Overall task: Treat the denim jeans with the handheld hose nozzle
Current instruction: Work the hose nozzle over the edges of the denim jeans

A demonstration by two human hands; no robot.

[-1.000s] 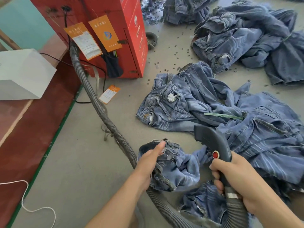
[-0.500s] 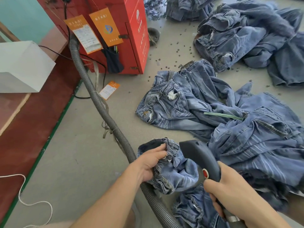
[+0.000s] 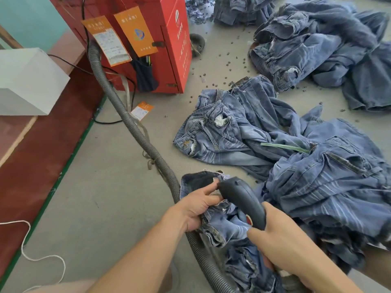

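Grey floor (image 3: pixel 95 208); left hand (image 3: pixel 195 210) gripping jeans (image 3: pixel 222 225), right hand (image 3: pixel 281 240) gripping nozzle (image 3: pixel 243 199) alongside.

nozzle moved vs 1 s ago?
Yes. The nozzle swung left, off the jeans heap toward the grey hose, its tip now at the jeans opening.

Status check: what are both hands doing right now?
Left hand grips jeans. Right hand holds nozzle, tip at the opening. Nothing blocking.
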